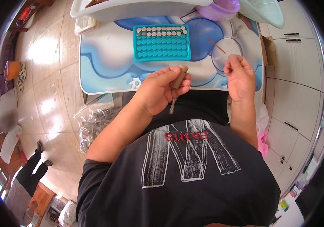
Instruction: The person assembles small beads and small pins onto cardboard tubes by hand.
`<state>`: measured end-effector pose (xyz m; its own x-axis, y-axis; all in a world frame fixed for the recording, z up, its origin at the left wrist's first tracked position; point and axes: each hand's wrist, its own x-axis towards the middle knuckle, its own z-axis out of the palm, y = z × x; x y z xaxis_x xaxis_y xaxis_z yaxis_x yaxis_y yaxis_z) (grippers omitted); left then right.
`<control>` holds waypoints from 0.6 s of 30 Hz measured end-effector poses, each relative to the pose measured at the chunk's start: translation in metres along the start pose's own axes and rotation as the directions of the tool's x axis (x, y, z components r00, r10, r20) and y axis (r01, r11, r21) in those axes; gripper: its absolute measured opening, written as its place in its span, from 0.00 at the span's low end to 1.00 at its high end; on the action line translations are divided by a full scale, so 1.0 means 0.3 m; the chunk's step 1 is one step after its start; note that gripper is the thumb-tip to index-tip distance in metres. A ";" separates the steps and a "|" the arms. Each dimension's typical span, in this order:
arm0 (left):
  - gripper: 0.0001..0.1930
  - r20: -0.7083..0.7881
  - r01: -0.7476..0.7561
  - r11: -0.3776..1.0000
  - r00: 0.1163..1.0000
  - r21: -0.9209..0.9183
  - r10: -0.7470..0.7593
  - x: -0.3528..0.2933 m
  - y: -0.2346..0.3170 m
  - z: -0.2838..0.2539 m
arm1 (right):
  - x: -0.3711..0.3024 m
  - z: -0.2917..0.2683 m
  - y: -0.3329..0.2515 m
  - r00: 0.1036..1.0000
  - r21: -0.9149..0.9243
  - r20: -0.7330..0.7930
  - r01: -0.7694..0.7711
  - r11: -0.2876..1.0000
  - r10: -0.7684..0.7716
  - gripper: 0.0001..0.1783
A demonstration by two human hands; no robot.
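My left hand (163,85) is closed around a small brown block-like piece (180,77), held between thumb and fingers just off the table's near edge. My right hand (240,79) is raised at the right with its fingers curled into a pinch; what they hold, if anything, I cannot make out. Close to its fingertips is a thin reddish-brown stick (217,46), and whether it touches them is unclear. Beyond my left hand lies a turquoise tray (162,59) with rows of round wells. Pale round discs (163,28) fill most of its two far rows.
A white bin (143,10) and a purple bowl (222,9) stand along the far side of the blue-and-white table (109,77). Left of my lap sits a clear bag of dark pieces (95,126). White cabinets (298,60) line the right. Another person (23,185) is at lower left.
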<state>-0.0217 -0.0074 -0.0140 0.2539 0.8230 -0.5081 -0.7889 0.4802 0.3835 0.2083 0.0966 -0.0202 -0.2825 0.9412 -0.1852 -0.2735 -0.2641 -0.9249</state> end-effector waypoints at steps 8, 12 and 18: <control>0.16 0.066 -0.004 0.997 0.998 -0.079 0.009 0.009 -0.015 -0.028 | -0.080 0.204 0.008 0.987 -0.288 -0.012 0.152 0.945 -0.163 0.07; 0.15 0.053 -0.011 0.996 0.998 -0.087 0.016 0.005 -0.023 -0.036 | -0.090 0.239 0.039 0.966 -0.362 0.102 0.258 0.896 -0.237 0.06; 0.14 0.041 -0.039 0.992 0.998 -0.117 0.044 0.000 -0.026 -0.030 | -0.088 0.258 0.045 0.782 -0.569 0.416 0.622 0.538 -0.464 0.04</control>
<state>-0.0207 -0.0139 -0.0239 0.2412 0.8553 -0.4587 -0.8582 0.4086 0.3107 0.1410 0.0519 -0.0023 -0.4766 0.7708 0.4227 0.2003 0.5635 -0.8015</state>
